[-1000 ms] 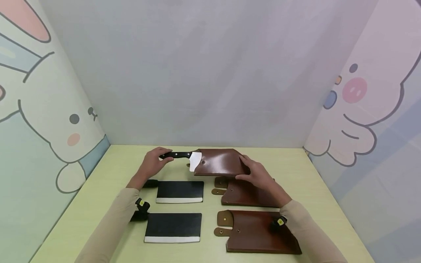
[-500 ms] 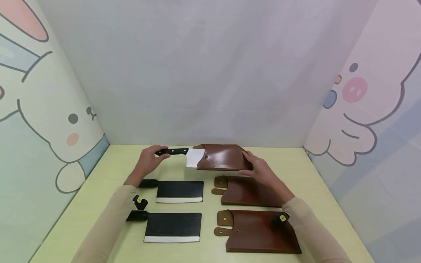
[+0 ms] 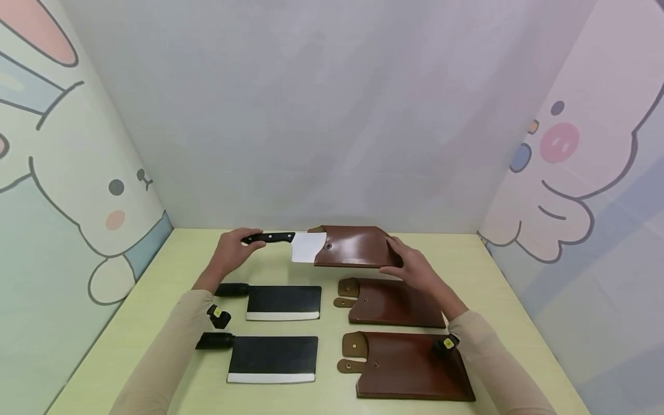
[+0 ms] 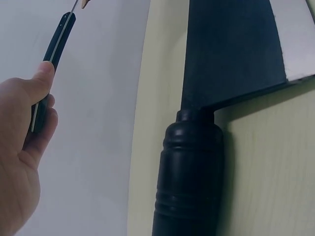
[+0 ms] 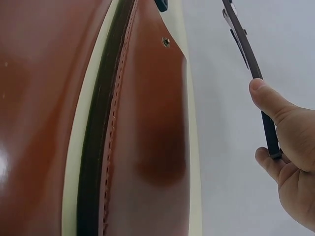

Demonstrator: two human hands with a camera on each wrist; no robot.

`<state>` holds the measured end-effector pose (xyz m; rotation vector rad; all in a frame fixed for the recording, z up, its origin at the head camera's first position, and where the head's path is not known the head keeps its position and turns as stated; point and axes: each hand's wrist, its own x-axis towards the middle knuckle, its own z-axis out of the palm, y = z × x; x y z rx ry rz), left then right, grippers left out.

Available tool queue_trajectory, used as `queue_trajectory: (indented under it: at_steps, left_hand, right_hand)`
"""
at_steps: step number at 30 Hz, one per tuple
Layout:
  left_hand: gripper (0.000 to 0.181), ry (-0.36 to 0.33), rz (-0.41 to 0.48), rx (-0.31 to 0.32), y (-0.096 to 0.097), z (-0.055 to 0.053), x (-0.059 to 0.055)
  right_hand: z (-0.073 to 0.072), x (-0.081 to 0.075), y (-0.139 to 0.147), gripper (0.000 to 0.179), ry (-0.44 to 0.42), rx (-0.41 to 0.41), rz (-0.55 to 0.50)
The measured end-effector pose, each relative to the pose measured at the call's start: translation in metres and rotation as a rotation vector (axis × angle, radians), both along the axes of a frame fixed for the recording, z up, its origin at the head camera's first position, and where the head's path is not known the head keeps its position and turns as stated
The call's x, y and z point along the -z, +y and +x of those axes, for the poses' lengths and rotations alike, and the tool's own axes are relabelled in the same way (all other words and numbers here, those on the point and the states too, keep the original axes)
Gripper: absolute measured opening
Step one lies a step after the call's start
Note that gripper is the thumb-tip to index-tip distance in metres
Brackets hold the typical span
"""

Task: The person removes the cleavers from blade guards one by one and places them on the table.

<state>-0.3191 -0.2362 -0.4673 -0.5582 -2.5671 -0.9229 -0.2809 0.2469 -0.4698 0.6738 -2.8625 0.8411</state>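
My left hand (image 3: 230, 253) grips the black riveted handle of a cleaver (image 3: 307, 248) at the back of the table. Part of its bright blade shows, while the rest is hidden inside a brown leather sheath (image 3: 360, 246). With fingers and thumb, my right hand (image 3: 417, 270) holds that sheath by its closed right end. The left wrist view shows the thumb pressed along the cleaver handle (image 4: 58, 42). Seen edge-on in the right wrist view, the held sheath (image 5: 253, 64) sits between thumb and fingers. Both cleaver and sheath are raised over the table.
Two black-bladed cleavers, one farther back (image 3: 284, 301) and one nearer (image 3: 272, 356), lie on the pale table (image 3: 129, 346) with handles leftward. Two more brown sheaths, a back one (image 3: 396, 305) and a front one (image 3: 410, 369), lie to their right. A grey wall (image 3: 321, 115) stands behind.
The cleaver has slid partway left out of the sheath, so more blade shows. My left hand has moved left, my right hand slightly right, and both have risen a little.
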Motion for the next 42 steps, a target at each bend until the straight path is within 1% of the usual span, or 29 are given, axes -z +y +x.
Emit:
queue_trajectory:
  at_steps: [8,14,19,26,33,39,42]
  left_hand:
    - [0.039,-0.004,-0.014,-0.019,-0.008,0.000,-0.001]
    - [0.039,0.011,-0.015,-0.037,-0.014,0.001,0.001]
    - [0.039,0.033,-0.023,-0.055,-0.019,0.001,0.003]
    - [0.040,0.036,-0.032,-0.079,-0.024,0.002,0.005]
    - [0.040,0.037,-0.024,-0.084,-0.025,0.002,0.001]
    - [0.040,0.021,-0.029,-0.097,-0.027,0.001,-0.002]
    - [0.040,0.035,-0.034,-0.098,-0.029,0.000,-0.001]
  right_hand:
    - [0.001,0.001,0.006,0.095,0.025,0.005,-0.003]
    - [0.001,0.002,0.010,0.094,0.045,0.003,0.002]
    - [0.001,0.002,0.013,0.093,0.036,0.006,0.002]
    - [0.001,0.000,0.018,0.093,0.031,0.007,-0.006]
    - [-0.001,0.001,0.023,0.092,0.028,0.006,-0.005]
    - [-0.002,0.001,0.026,0.091,0.027,0.009,-0.005]
    - [-0.002,0.001,0.027,0.092,0.036,0.014,-0.005]
